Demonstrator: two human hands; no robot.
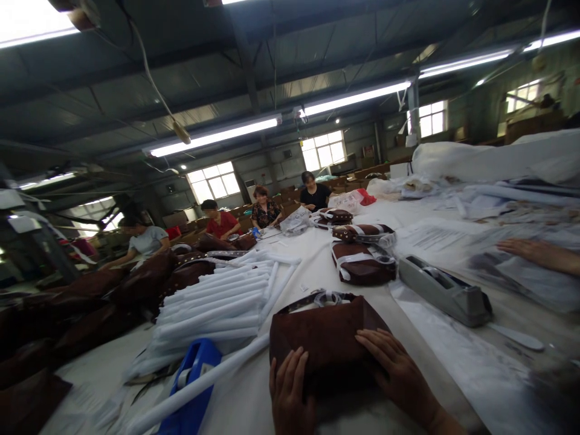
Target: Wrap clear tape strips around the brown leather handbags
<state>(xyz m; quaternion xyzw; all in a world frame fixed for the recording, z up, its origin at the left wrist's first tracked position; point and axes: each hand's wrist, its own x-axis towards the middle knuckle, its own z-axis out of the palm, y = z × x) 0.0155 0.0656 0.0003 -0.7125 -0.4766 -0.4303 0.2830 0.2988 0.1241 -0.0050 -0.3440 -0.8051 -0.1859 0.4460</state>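
Note:
A dark brown leather handbag [326, 332] stands on the white-covered table right in front of me, with a wrapped ring or strap fitting [328, 298] along its top. My left hand [292, 393] rests against its left front corner, fingers stretched out. On the right side of the bag, my right hand [403, 374] lies with fingers extended over the leather. The underside of the bag and part of my thumbs are hidden. Beyond it sit more brown bags [365, 272] with white wrapping on their straps.
White paper-like rolls [217, 296] are piled left of the bag, near a blue tape dispenser [193, 386]. To the right are a grey tape dispenser [444, 290] and another person's hand [539, 255] on clear plastic. Brown bags [136, 290] heap at far left. Several people sit farther back.

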